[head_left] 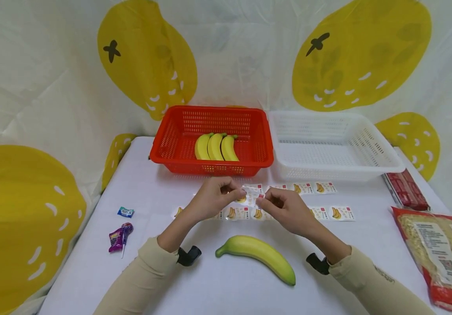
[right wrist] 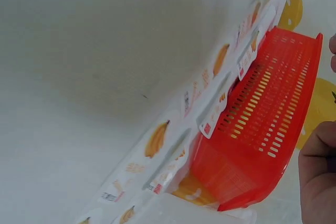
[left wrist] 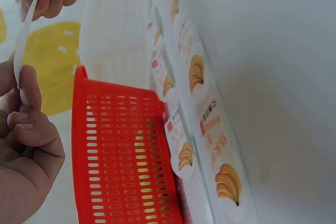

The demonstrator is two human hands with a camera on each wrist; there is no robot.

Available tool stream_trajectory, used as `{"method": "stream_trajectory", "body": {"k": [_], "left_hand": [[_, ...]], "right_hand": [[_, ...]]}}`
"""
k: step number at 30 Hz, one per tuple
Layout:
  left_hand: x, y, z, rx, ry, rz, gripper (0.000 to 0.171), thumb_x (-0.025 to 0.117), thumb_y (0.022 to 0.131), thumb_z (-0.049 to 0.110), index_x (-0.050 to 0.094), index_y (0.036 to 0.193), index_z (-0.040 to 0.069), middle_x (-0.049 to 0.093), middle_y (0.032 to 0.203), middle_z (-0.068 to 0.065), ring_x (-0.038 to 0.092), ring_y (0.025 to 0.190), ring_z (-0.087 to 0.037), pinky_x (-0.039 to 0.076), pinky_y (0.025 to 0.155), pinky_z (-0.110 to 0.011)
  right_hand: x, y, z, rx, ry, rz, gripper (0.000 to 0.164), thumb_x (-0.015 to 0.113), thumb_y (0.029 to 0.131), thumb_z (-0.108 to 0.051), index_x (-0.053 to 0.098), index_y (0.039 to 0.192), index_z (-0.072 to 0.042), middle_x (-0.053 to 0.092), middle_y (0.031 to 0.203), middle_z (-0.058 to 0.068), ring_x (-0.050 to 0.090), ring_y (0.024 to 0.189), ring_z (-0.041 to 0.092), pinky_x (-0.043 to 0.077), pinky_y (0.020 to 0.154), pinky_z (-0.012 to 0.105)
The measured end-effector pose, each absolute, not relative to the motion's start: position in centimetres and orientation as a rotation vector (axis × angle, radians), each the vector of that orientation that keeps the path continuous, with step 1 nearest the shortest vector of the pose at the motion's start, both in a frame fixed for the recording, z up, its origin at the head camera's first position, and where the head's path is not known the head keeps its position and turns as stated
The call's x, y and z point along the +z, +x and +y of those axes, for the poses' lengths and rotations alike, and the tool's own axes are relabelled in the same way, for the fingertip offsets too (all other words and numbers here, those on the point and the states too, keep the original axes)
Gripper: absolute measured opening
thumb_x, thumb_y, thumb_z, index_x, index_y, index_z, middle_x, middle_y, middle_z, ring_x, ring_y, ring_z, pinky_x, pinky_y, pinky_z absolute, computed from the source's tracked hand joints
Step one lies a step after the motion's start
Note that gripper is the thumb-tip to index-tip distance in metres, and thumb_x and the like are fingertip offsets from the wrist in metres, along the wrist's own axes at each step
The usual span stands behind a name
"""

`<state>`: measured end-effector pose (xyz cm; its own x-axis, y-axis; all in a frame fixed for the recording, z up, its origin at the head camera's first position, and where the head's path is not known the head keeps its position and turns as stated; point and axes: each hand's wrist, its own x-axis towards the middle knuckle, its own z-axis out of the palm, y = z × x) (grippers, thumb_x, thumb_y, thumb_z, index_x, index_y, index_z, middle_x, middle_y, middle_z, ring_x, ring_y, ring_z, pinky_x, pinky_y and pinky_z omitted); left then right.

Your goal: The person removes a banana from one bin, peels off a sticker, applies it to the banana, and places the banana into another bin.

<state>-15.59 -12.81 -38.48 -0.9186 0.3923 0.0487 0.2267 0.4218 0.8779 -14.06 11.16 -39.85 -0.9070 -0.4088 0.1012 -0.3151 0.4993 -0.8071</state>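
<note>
My left hand (head_left: 211, 200) pinches one end of a banana-printed sticker (head_left: 251, 199), and the right hand (head_left: 290, 211) pinches the other. The left wrist view shows the sticker (left wrist: 25, 35) edge-on between both hands' fingertips, raised off the table. Below it, rows of similar banana stickers (head_left: 336, 213) lie on the white table. Nearer to me, between the forearms, rests a single yellow-green banana (head_left: 257, 251). In the right wrist view only part of my right hand (right wrist: 317, 169) shows at the edge; its fingertips are cut off there.
Behind the stickers stands a red basket (head_left: 214, 168) with several bananas (head_left: 217, 147) inside. Beside it is a white basket (head_left: 338, 170). Wrapped candies (head_left: 125, 212) and a lollipop (head_left: 127, 228) lie at left. A red packet (head_left: 406, 190) and a grain bag (head_left: 432, 245) lie at right.
</note>
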Motion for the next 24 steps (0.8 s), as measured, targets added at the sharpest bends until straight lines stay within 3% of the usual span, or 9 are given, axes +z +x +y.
{"method": "stream_trajectory", "body": {"k": [8,12,19,24], "left_hand": [[-40.4,-14.1,-12.3,1.136,0.792,2.568,0.025,0.07,0.097,0.031,0.063,0.075,0.02,0.053,0.069,0.009,0.046,0.069,-0.006,0.038,0.062,-0.021],[-41.5,-13.1,-11.7,1.036,0.821,2.498,0.029,0.07,0.096,0.031,0.06,0.072,0.02,0.052,0.071,0.008,0.048,0.072,-0.005,0.039,0.064,-0.021],[-43.1,-11.7,-11.1,0.86,0.849,2.537,0.024,0.071,0.096,0.033,0.06,0.078,0.021,0.054,0.084,0.01,0.048,0.083,-0.004,0.041,0.073,-0.019],[-43.1,-11.2,-10.7,0.839,0.836,2.576,0.024,0.074,0.094,0.032,0.058,0.08,0.02,0.054,0.086,0.009,0.047,0.081,-0.004,0.041,0.07,-0.019]], "right_hand": [[-41.4,-11.3,12.2,-1.273,-0.697,2.612,0.032,0.071,0.096,-0.022,0.054,0.069,-0.019,0.04,0.06,-0.012,0.038,0.056,0.0,0.032,0.051,0.019],[-41.8,-9.8,12.6,-1.188,-0.734,2.591,0.036,0.071,0.095,-0.021,0.05,0.066,-0.018,0.038,0.058,-0.016,0.037,0.055,-0.003,0.031,0.05,0.017],[-42.3,-8.1,12.7,-1.029,-0.674,2.617,0.035,0.07,0.094,-0.025,0.05,0.066,-0.02,0.039,0.056,-0.017,0.037,0.054,-0.004,0.032,0.051,0.017],[-42.7,-7.9,12.5,-0.975,-0.659,2.671,0.035,0.072,0.092,-0.026,0.049,0.065,-0.022,0.041,0.057,-0.017,0.037,0.054,-0.004,0.033,0.051,0.017]]}}
